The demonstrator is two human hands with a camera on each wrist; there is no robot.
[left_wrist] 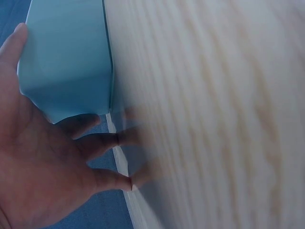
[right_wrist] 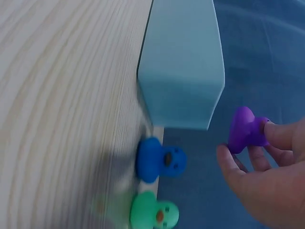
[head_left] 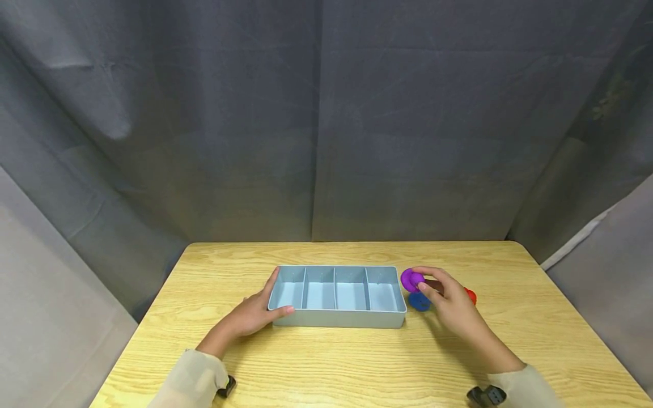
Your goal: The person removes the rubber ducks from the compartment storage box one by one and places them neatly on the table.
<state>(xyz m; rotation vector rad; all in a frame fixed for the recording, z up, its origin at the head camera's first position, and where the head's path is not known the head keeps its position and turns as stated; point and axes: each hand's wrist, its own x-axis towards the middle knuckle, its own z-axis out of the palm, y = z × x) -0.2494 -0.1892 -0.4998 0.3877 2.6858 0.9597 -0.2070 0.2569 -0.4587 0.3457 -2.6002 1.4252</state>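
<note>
A light blue box with several compartments in a row (head_left: 336, 319) sits on the table. My left hand (head_left: 251, 313) rests against its left end, thumb laid along the front rim and index finger reaching to the back corner. In the left wrist view, the other fingers (left_wrist: 97, 145) spread out straight, tips at the tabletop. Off the box's right end, my right hand (head_left: 456, 306) pinches a purple rubber duck (right_wrist: 242, 131) between thumb and fingers, raised above the table. Below it stand a blue duck (right_wrist: 151, 160) and a green duck (right_wrist: 144, 211).
Part of a red object (head_left: 471, 295) shows behind the right hand on the wooden table (head_left: 326, 368). Grey curtains (head_left: 245, 124) hang behind the table's far edge and along both sides.
</note>
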